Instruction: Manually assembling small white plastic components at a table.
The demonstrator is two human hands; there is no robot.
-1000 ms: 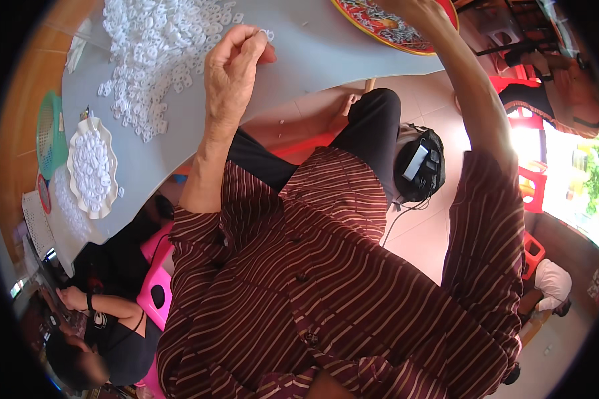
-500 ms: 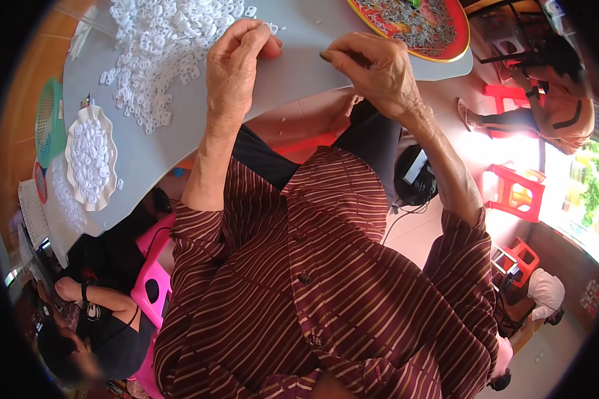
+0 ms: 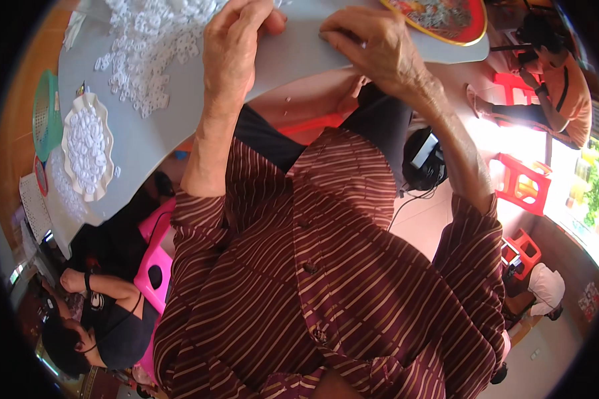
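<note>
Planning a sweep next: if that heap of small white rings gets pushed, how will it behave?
The heap of small white rings is loose, so it would likely scatter rather than slide whole. The rings look light; strays already dot the grey table. Round pieces may roll toward its edge.

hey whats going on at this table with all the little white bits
A person in a maroon striped shirt works at a grey table with both hands up at its near edge. The left hand sits beside a loose heap of small white rings, fingers curled as if pinching one, though I cannot make out a piece. The right hand rests close by, near a red patterned tray. A cream scalloped dish further left holds more rings.
</note>
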